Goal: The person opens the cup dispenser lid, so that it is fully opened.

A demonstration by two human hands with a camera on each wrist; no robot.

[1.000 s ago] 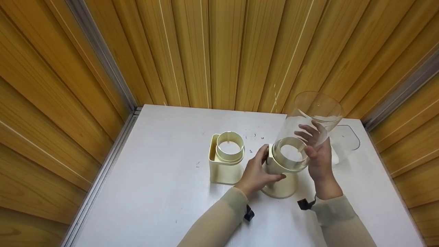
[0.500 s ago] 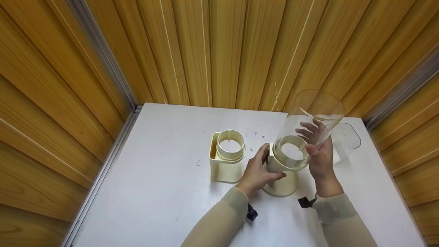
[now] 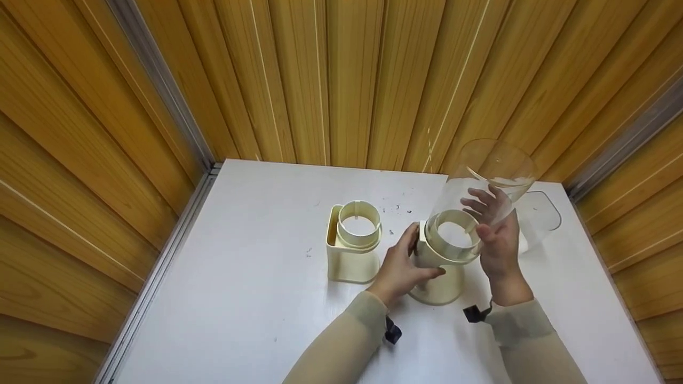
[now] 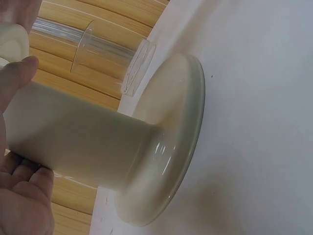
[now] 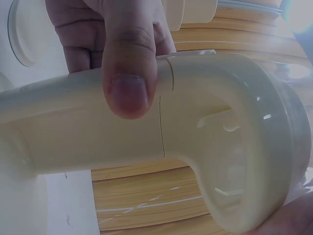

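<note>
A cream stand [image 3: 437, 288] with a round foot and a ring [image 3: 452, 237] at its top is upright on the white table. My left hand [image 3: 399, 269] grips it below the ring, thumb across the front and fingers behind. In the left wrist view, the curled fingers of the left hand [image 4: 24, 196] lie against the stand's column [image 4: 73, 137]. A clear cylinder [image 3: 453, 194] rises from the ring, seen tilted toward the back right. My right hand [image 3: 499, 240] holds the cylinder's right side near the ring, fingers behind it and thumb in front.
A second cream stand [image 3: 341, 264], boxy with a ring on top, is just left of my left hand. Behind my right hand is another clear container [image 3: 541, 216] with a rounded-corner rim. Wood-panelled walls [image 3: 352, 80] enclose the white table [image 3: 240, 277].
</note>
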